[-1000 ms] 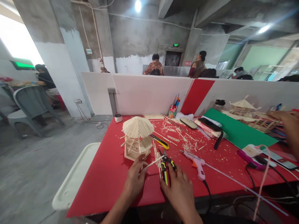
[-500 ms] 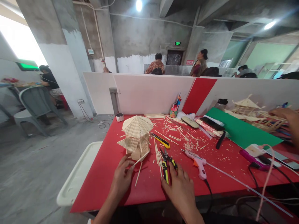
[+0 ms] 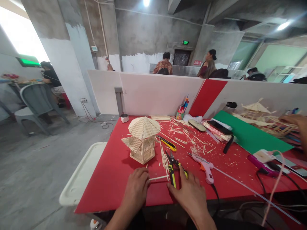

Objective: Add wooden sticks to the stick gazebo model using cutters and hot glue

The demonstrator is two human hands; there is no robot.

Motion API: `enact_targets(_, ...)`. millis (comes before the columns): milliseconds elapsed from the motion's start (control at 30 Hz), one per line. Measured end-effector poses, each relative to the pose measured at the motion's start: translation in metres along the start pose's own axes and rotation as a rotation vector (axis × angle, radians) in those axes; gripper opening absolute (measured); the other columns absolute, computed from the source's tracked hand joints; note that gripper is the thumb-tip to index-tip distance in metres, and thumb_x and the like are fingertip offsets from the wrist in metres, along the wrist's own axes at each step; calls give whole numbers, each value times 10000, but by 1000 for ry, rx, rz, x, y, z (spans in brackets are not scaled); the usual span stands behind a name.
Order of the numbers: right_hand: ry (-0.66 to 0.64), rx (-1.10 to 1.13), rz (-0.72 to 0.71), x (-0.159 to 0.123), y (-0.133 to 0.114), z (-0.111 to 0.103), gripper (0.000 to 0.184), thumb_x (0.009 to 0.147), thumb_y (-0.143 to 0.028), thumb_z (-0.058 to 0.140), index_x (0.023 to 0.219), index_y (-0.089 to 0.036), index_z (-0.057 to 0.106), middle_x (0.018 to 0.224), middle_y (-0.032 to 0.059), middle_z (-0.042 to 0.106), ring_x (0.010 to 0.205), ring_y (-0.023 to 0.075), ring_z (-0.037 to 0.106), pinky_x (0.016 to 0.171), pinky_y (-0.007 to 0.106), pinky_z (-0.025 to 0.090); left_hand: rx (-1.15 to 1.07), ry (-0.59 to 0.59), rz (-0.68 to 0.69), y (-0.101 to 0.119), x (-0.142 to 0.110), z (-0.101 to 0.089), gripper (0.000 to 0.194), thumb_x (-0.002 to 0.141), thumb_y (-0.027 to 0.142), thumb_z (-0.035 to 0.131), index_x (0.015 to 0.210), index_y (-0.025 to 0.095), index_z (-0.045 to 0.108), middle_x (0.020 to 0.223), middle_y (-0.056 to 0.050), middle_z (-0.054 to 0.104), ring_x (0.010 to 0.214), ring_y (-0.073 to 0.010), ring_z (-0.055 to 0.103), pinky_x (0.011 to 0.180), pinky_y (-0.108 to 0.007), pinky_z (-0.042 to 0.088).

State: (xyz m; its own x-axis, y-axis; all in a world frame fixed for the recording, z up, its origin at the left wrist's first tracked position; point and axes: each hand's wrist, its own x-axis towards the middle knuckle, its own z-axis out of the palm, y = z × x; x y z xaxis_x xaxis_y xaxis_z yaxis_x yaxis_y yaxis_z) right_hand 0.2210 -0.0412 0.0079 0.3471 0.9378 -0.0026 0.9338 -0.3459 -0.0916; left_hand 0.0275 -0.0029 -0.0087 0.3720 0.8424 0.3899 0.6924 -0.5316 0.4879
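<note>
My left hand (image 3: 137, 185) is closed on the end of a thin wooden stick (image 3: 158, 178), which points right, towards the pliers. My right hand (image 3: 190, 193) has its thumb and fingers at the yellow-and-black handles of the cutting pliers (image 3: 171, 174); their jaws are apart and point away from me. Beyond my left hand stands a small wooden-stick pavilion (image 3: 144, 140) with a many-sided roof and a lower slanted eave on its left. Loose sticks (image 3: 164, 161) lie between the pavilion and the pliers.
A yellow utility knife (image 3: 168, 143) lies behind the pliers. To the right are a pink glue gun (image 3: 203, 166) with a long glue stick, and a green board (image 3: 251, 132). Wood scraps litter the red table (image 3: 107, 188). Another person's hand (image 3: 296, 121) is at a second stick model.
My left hand has left the pavilion's base and moved right and nearer, with a stick in its fingers. The pavilion now stands turned and untouched. My right hand stays at the pliers.
</note>
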Motion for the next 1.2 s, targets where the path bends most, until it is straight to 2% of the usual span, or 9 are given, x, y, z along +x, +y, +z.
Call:
enact_targets(133, 46, 2, 44, 5, 0, 1, 625, 785, -424, 498, 1339, -140, 447, 1170, 183, 564, 1083, 331, 532, 780, 415, 446, 161, 61, 73, -2, 0, 40, 327, 804, 20, 386, 954, 180, 629, 1142, -132, 641, 1093, -259, 557, 917, -459, 446)
enact_targets(267, 49, 215, 24, 19, 18, 4, 627, 727, -349, 547, 1287, -73, 491, 1096, 172, 620, 1075, 298, 559, 904, 388, 424, 189, 116, 129, -4, 8, 61, 466, 766, -32, 339, 1117, 153, 585, 1203, -153, 609, 1158, -255, 531, 959, -465, 437)
enact_targets(433, -60, 905, 166, 28, 51, 4, 622, 675, -477, 556, 1199, -143, 562, 1132, 94, 650, 1070, 255, 594, 888, 332, 476, 149, 143, 51, 10, 15, 42, 291, 824, 57, 401, 957, 185, 626, 1174, -132, 613, 1126, -265, 544, 921, -442, 454)
enact_targets(567, -116, 1368, 202, 17, 59, -3, 623, 728, -611, 459, 1131, -156, 592, 1114, 125, 652, 996, 267, 626, 765, 363, 522, -90, 116, -99, 24, 11, 22, 243, 885, 186, 381, 754, 194, 585, 800, -81, 634, 767, -201, 612, 689, -328, 488)
enact_targets(767, -410, 1604, -107, -4, 47, -21, 932, 786, -718, -31, 1101, -112, 603, 1154, 201, 609, 1112, 293, 558, 864, 437, 460, -765, 23, -406, 32, 5, 7, 212, 882, 357, 390, 776, 198, 482, 624, 25, 572, 389, -77, 468, 437, -215, 381)
enact_targets(867, -534, 1805, -101, -11, 38, -23, 816, 765, -754, 158, 1060, -145, 615, 1176, 183, 596, 1083, 286, 561, 860, 427, 456, -942, 25, -438, 36, 6, -3, 249, 842, 437, 462, 803, 192, 469, 723, 0, 622, 346, -43, 436, 381, -192, 339)
enact_targets(967, -736, 2047, 9, -16, 30, -22, 458, 677, -562, 549, 923, -188, 649, 1076, 129, 645, 1000, 263, 593, 849, 397, 459, -993, 40, -458, 38, 7, -11, 304, 816, 483, 510, 775, 185, 464, 706, 3, 627, 322, -24, 418, 351, -172, 304)
enact_targets(1067, -776, 2024, 50, -20, 24, -15, 398, 576, -381, 669, 921, -185, 660, 985, 92, 668, 932, 249, 610, 844, 373, 463, -1067, 47, -484, 37, 5, -15, 361, 796, 531, 533, 743, 183, 450, 656, 17, 619, 296, -13, 403, 330, -156, 274)
enact_targets(1200, -413, 1468, -30, -19, 13, 0, 599, 599, -304, 620, 1185, -200, 556, 1113, 62, 629, 1058, 249, 563, 931, 361, 417, -1215, 15, -550, 34, 2, -18, 408, 768, 581, 550, 755, 186, 447, 558, 35, 610, 250, -20, 394, 294, -139, 217)
